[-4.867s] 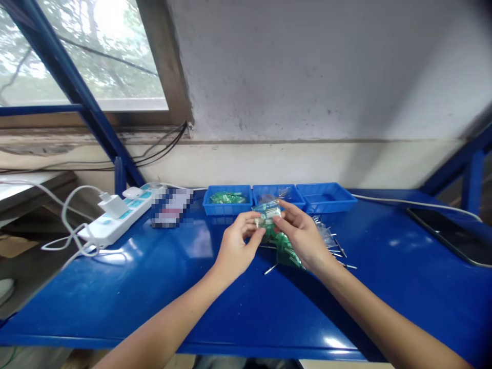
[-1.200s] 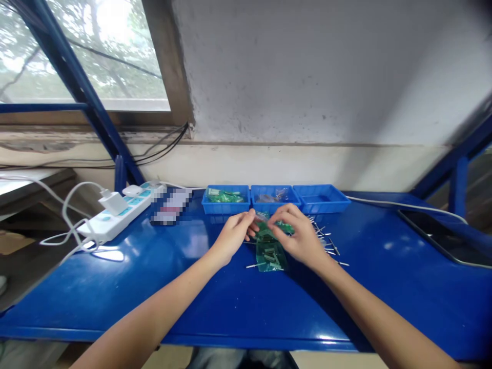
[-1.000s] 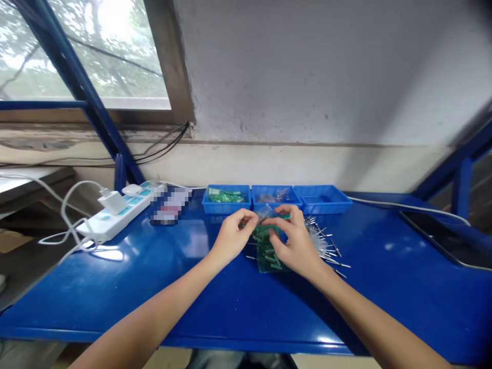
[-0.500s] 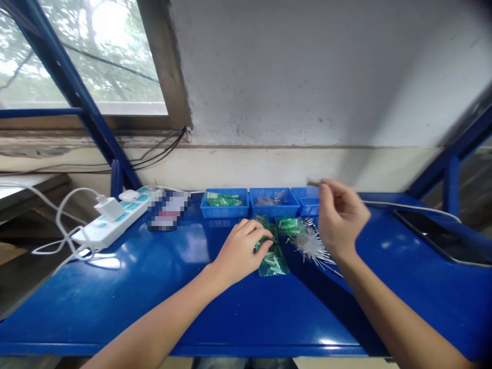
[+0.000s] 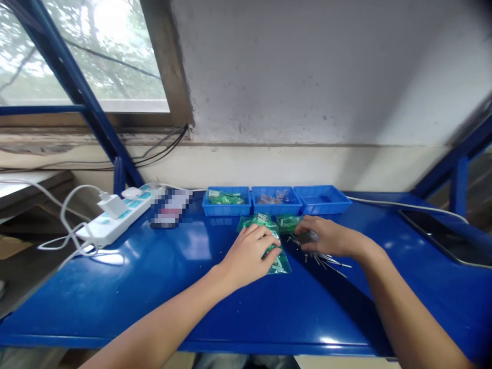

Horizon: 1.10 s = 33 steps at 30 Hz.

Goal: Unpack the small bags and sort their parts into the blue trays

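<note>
My left hand (image 5: 253, 253) is curled over a green plastic bag (image 5: 282, 264) of small pale parts, its fingers and thumb pressed to it. A second green bag (image 5: 287, 224) lies just behind, between my hands. To the right, my right hand (image 5: 321, 236) reaches down onto a loose heap of thin metal rods (image 5: 326, 260), some sticking out below it. Its fingers are closed around a small clear plastic packet (image 5: 308, 237); what is inside cannot be made out, and the hand hides part of the heap.
Three blue bins stand along the wall: one with green bags (image 5: 226, 210), one with clear packets (image 5: 275, 209), and a right-hand bin (image 5: 323, 207) with its floor showing. A white power strip (image 5: 115, 218) and a blurred phone-like object (image 5: 172, 210) lie left, a dark phone (image 5: 442, 238) right.
My right hand has come down and left from above the right bin to the rods, bringing the small packet along. My left hand has stayed on the green bag.
</note>
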### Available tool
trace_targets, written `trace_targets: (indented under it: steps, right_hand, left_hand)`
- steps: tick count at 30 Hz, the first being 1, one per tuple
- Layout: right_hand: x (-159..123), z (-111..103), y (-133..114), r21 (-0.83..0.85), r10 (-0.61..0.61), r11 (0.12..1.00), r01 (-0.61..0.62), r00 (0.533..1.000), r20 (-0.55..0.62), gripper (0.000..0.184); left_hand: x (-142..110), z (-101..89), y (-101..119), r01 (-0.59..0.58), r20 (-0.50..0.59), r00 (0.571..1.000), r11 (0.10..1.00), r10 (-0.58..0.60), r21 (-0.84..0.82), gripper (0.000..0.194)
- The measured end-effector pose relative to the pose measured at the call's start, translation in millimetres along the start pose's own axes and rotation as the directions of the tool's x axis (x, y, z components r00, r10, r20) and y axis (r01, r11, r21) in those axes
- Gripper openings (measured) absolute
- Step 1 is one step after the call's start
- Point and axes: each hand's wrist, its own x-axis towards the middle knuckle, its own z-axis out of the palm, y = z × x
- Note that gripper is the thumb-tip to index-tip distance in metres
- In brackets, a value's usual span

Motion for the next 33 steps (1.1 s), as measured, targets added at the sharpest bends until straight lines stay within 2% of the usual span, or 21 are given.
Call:
trace_targets:
  steps: [3,7,9,11,13,14,15,17,20,22,24,27,29,31,32,33]
  right_hand:
    - [7.4,7.2,1.7,-0.016,-0.039,0.999,0.038,0.999,-0.014,0.011]
    - [11.4,5.2,-3.3,-0.036,-0.087,0.996,0.083,0.990,-0.113,0.015]
    - [11.9,4.3,-12.0,-0.010,-0.133,0.991,0.134,0.965,-0.227,0.018]
    - [13.2,8.0,-25.0,0.008,-0.182,0.979,0.203,0.893,-0.412,0.020]
    - [15.6,17.2,-40.2,-0.011,-0.232,0.960,0.278,0.777,-0.586,0.020]
    - [16.9,23.2,-47.6,-0.030,-0.262,0.948,0.316,0.725,-0.637,0.020]
    - [18.1,29.5,-54.4,-0.054,-0.297,0.935,0.350,0.692,-0.658,0.019]
    - [19.9,40.8,-64.6,-0.083,-0.348,0.917,0.391,0.678,-0.648,0.019]
    - [21.2,50.1,-70.4,-0.022,-0.315,0.922,0.388,0.713,-0.626,0.020]
    - [22.2,51.6,-69.8,0.108,-0.221,0.925,0.365,0.746,-0.628,0.020]
    - [24.3,52.0,-68.2,0.326,-0.067,0.886,0.328,0.789,-0.611,0.020]
    - [28.8,53.4,-66.6,0.673,0.152,0.695,0.253,0.863,-0.481,0.027]
    - [30.5,52.7,-65.9,0.772,0.197,0.601,0.206,0.898,-0.393,0.025]
    - [29.3,46.7,-64.0,0.770,0.227,0.608,0.195,0.886,-0.404,0.024]
    - [27.6,41.0,-62.3,0.746,0.264,0.631,0.212,0.846,-0.464,0.023]
    - [25.4,33.5,-59.8,0.708,0.315,0.662,0.246,0.766,-0.561,0.022]
  left_hand:
    - [-1.1,-1.6,-0.1,-0.003,0.005,1.000,1.000,0.003,-0.009,0.014]
    - [-0.5,-5.5,-1.7,0.017,-0.003,1.000,0.999,-0.017,-0.050,0.015]
    - [0.9,-6.3,-2.4,0.044,-0.013,0.999,0.991,-0.046,-0.124,0.015]
    - [3.2,-6.3,-3.4,0.137,-0.007,0.989,0.942,-0.147,-0.306,0.018]
    - [6.1,-6.5,-5.7,0.276,0.028,0.949,0.788,-0.313,-0.550,0.028]
    - [7.5,-7.1,-7.5,0.331,0.055,0.918,0.682,-0.393,-0.653,0.032]
    - [8.8,-8.0,-9.7,0.360,0.080,0.889,0.579,-0.452,-0.731,0.033]
    - [10.7,-10.7,-15.0,0.362,0.109,0.854,0.432,-0.508,-0.826,0.025]
    - [11.5,-13.6,-22.0,0.330,0.115,0.831,0.317,-0.544,-0.889,0.012]
    - [11.2,-13.2,-24.2,0.310,0.079,0.811,0.312,-0.579,-0.898,0.014]
    - [10.9,-11.5,-24.4,0.293,0.034,0.803,0.345,-0.595,-0.891,0.018]
    - [10.9,-9.0,-22.8,0.290,0.018,0.817,0.383,-0.577,-0.877,0.021]
    - [11.0,-8.2,-21.7,0.304,0.027,0.827,0.406,-0.562,-0.862,0.020]
    - [10.4,-8.0,-20.2,0.329,0.022,0.835,0.465,-0.550,-0.822,0.019]
    - [9.5,-8.0,-19.1,0.341,0.012,0.844,0.519,-0.536,-0.784,0.019]
    - [8.1,-8.0,-17.6,0.345,-0.005,0.861,0.591,-0.508,-0.729,0.018]
